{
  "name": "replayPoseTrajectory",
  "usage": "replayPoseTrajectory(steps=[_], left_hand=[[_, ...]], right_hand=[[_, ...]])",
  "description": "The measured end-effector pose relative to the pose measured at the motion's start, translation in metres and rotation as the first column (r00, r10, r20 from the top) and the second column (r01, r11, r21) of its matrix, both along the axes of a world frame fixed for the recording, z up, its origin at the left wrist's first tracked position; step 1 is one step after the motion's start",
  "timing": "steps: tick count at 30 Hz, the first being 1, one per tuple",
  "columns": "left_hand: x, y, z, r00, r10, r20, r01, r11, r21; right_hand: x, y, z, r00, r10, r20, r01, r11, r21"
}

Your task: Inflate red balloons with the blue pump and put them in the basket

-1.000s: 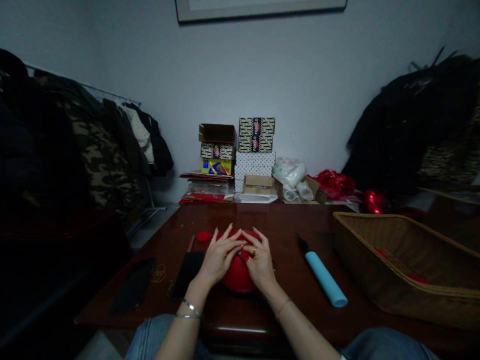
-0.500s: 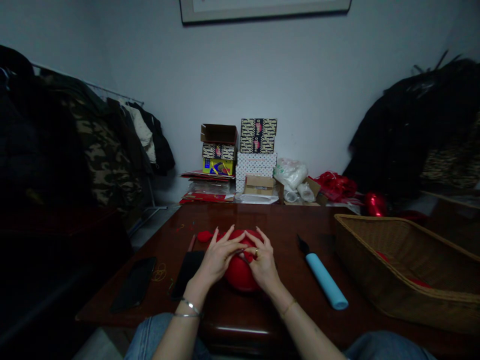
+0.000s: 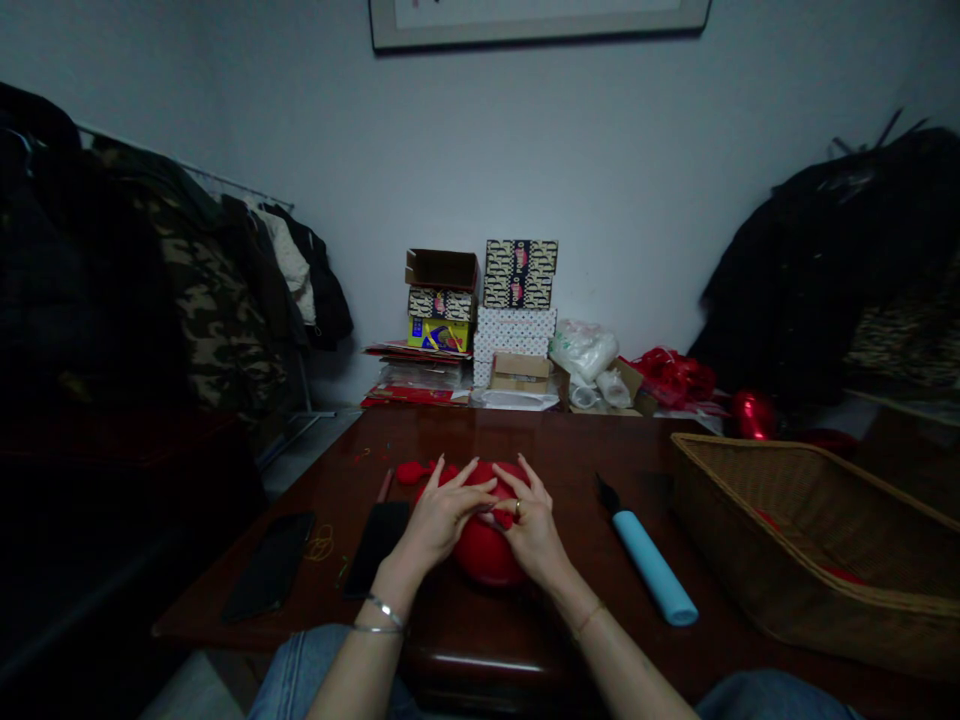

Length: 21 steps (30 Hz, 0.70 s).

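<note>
Balloon [image 3: 489, 562], round and smooth-skinned (plain red), is pinched by left hand [image 3: 435, 522] and right hand [image 3: 536, 535].

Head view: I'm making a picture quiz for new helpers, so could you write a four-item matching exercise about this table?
1. Red balloon
2. Pump
3. Basket
4. Yellow bands

A. light blue, black tip
B. beside a dark flat slab
C. between left hand and right hand
D. wicker, something red inside

Pairs: 1-C, 2-A, 3-D, 4-B
</note>
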State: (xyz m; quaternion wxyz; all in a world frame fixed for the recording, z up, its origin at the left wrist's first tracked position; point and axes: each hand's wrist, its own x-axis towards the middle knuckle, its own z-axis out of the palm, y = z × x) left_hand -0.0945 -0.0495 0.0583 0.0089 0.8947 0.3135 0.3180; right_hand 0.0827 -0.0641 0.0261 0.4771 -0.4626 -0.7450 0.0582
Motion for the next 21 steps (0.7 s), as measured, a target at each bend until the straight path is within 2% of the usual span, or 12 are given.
replayPoseTrajectory(steps=[6,15,21], left_hand=[[0.002,-0.003,0.0,1.0,0.006,-0.025,-0.006,1.0,0.001],[0.014,-0.008,-0.005,0.991,-0.019,0.13,-0.007,0.981,0.192],[0.016,-0.006,-0.009,0.978,-0.011,0.21,-0.021,0.988,0.151]], right_hand=[[0.005,0.001,0.002,0.999,0.036,0.036,-0.035,0.999,-0.04],[0.011,0.001,0.011,0.997,0.065,0.035,-0.062,0.995,-0.075],[0.013,-0.002,0.017,0.997,0.073,0.032,-0.071,0.996,-0.058]])
